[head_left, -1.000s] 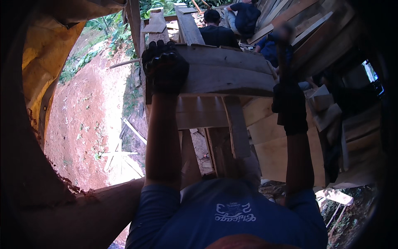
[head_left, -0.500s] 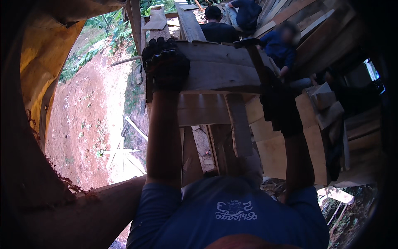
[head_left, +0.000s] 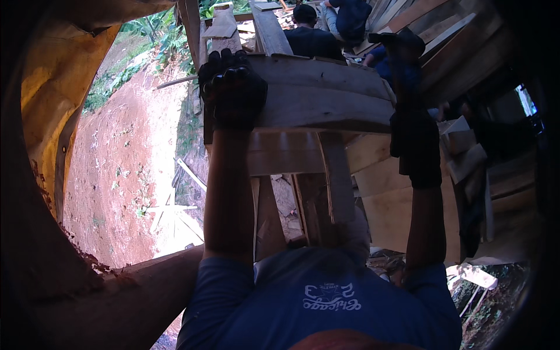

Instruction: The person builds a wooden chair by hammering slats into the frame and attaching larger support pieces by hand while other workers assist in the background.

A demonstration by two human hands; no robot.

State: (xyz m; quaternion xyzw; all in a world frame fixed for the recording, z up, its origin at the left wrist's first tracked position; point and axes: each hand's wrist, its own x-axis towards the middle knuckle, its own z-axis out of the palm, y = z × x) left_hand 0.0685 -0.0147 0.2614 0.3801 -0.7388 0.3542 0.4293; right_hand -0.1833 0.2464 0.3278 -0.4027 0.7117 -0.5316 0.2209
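My left hand (head_left: 233,90), in a black glove, is closed over the left end of a wide wooden board (head_left: 326,87), its knuckles level with the top edge. The board lies crosswise before me. My right hand (head_left: 415,137), also in a dark glove, grips a hammer (head_left: 402,76) by the handle just beyond the board's right end. The hammer stands upright, its dark head above the board's top edge and apart from it. Below, a second board (head_left: 283,154) runs crosswise, with a short upright plank (head_left: 336,175) against it. Whatever lies under my left palm is hidden.
Beyond the board, a person in dark clothes (head_left: 315,42) and another in blue (head_left: 350,20) are near. A third person in blue (head_left: 399,70) is partly behind the hammer. Planks (head_left: 461,35) lean at the right. Left, reddish soil (head_left: 122,175) drops below a thick beam (head_left: 151,280).
My right hand has moved to the right with the hammer, and the hammer's head has swung up and away from the board. My left hand stays on the board.
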